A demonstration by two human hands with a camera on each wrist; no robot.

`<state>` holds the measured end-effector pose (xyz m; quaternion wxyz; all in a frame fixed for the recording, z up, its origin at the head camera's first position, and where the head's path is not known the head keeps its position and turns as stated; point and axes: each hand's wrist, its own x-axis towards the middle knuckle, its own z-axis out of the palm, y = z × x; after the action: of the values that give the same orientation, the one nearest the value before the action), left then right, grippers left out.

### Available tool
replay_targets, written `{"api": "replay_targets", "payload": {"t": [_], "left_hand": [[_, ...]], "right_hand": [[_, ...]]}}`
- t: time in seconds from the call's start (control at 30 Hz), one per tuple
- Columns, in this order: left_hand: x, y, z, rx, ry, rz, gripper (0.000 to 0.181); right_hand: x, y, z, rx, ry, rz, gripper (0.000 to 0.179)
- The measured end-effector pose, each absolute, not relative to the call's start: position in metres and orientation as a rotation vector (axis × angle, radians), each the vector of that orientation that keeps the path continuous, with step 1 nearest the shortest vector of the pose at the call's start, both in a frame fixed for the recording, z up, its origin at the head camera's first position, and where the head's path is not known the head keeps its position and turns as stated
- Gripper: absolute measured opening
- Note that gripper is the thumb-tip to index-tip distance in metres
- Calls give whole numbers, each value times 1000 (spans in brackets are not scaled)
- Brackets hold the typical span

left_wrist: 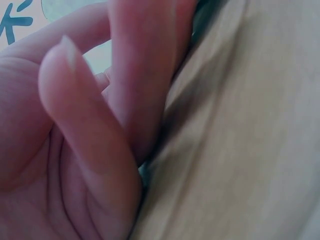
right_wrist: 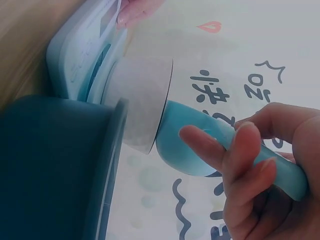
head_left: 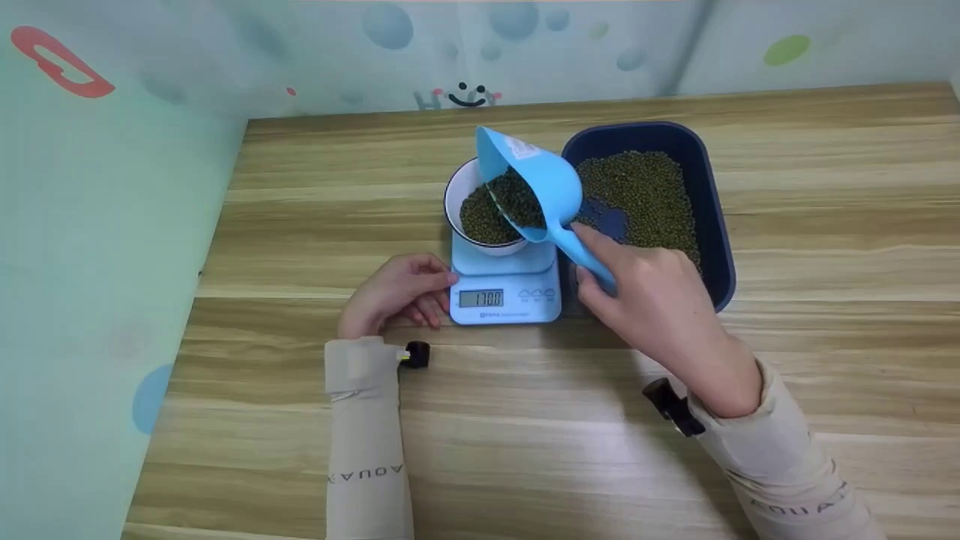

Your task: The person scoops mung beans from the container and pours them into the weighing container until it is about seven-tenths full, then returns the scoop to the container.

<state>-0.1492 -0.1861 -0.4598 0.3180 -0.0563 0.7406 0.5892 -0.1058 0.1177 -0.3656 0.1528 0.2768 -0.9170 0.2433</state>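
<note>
My right hand (head_left: 664, 296) grips the handle of a light-blue scoop (head_left: 556, 184), tilted over a white bowl (head_left: 457, 199) with a dark rim. Small green beans, likely mung beans (head_left: 484, 217), lie in the bowl, and more are in the scoop's mouth. Under the bowl is a pale-blue kitchen scale (head_left: 504, 315), its display (head_left: 481, 298) reading about 170.0. My left hand (head_left: 401, 289) rests on the table at the scale's left edge, thumb touching it, fingers loosely bent. In the right wrist view the scoop (right_wrist: 187, 142) hangs at the bowl's rim.
A dark-blue tub (head_left: 724, 255) with more beans (head_left: 645, 191) stands right of the scale, its bottom showing in one patch. The wood-grain table (head_left: 315, 225) meets a patterned wall covering (head_left: 322, 52) at the back and left.
</note>
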Motion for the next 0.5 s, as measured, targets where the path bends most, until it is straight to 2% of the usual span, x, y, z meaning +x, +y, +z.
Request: {"api": "replay_targets", "payload": {"t": [0.27, 0.5], "left_hand": [[-143, -180, -438, -137, 1947, 1537, 27], [-143, -180, -437, -146, 1949, 1524, 28]], "right_hand": [[-108, 119, -365, 758, -2636, 707, 39], [-109, 121, -365, 741, -2646, 702, 38]]}}
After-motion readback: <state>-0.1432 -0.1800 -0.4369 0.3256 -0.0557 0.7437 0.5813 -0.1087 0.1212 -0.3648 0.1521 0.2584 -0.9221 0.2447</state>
